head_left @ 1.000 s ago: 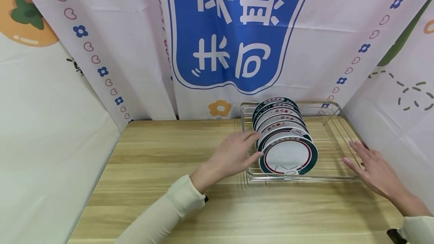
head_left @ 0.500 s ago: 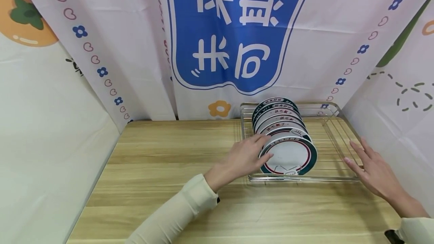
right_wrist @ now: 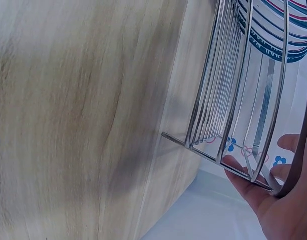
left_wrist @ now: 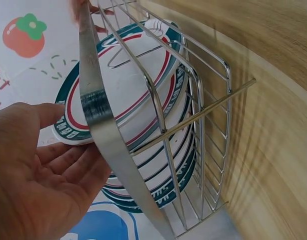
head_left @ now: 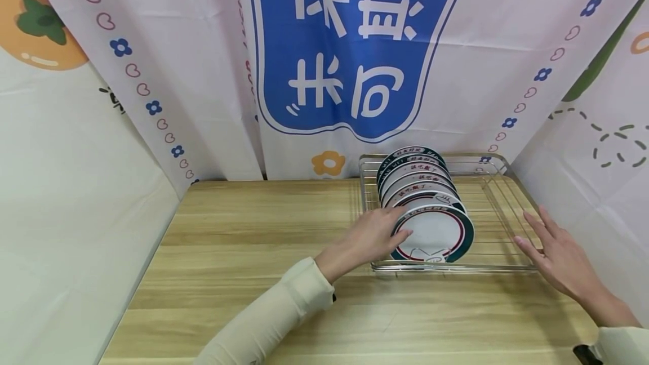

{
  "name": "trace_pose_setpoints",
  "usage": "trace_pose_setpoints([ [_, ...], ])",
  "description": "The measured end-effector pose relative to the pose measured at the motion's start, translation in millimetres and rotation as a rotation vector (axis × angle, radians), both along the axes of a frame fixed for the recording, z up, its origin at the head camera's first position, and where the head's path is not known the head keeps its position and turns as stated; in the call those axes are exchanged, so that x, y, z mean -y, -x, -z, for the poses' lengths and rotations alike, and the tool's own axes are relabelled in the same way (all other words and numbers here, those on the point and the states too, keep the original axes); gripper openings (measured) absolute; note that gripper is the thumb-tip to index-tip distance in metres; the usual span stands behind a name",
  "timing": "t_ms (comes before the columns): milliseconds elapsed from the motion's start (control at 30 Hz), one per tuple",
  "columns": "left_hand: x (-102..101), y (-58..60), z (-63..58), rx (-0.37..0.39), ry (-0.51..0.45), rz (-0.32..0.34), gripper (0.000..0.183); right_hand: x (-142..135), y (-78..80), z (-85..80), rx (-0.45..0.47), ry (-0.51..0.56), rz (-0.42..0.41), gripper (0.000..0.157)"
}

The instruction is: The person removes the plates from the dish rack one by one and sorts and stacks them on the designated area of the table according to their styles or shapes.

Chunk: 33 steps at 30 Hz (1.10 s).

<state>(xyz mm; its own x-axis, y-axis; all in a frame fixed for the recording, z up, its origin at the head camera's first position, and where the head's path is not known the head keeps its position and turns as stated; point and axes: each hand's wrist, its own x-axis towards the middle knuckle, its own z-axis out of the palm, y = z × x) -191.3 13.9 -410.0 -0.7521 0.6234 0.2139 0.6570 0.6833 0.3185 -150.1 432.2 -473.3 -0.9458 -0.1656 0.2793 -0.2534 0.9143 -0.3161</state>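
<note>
Several round plates stand on edge, one behind another, in a wire dish rack (head_left: 487, 268). The front plate (head_left: 431, 235) has a white middle, a red ring and a dark green rim. My left hand (head_left: 372, 235) pinches this plate at its left edge; in the left wrist view the thumb lies on the rim's face, with the other fingers behind it. My right hand (head_left: 570, 266) rests at the rack's right side with its fingers spread and fairly straight. Beside it in the right wrist view is the corner of the wire rack (right_wrist: 233, 170).
Under the rack is a wooden table (head_left: 243, 241). A printed white curtain (head_left: 213, 72) with a blue sign hangs right behind it, and a pale side wall (head_left: 603, 196) stands close on the right. The rest of the plates (head_left: 413, 170) lean behind the front one.
My left hand has moved right from beside the plates onto the front plate's left edge and now pinches it. My right hand has barely shifted at the rack.
</note>
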Motion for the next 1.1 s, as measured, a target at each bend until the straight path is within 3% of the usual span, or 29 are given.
trace_pose_setpoints([
  [233, -4, 7.7, 2.3, 0.036, -0.064, 0.050, 0.032, 1, -1.0, -0.5, -0.004, -0.001, 0.004, 0.069],
  [567, -8, 17.7, 4.9, 0.104, -0.034, 0.084, 0.017, 0, -2.5, 1.1, -0.023, 0.002, 0.000, 0.067],
  [1100, -10, 13.8, 12.9, 0.140, -0.074, 0.033, 0.008, -2, -1.2, 3.9, -0.047, -0.009, 0.014, 0.065],
])
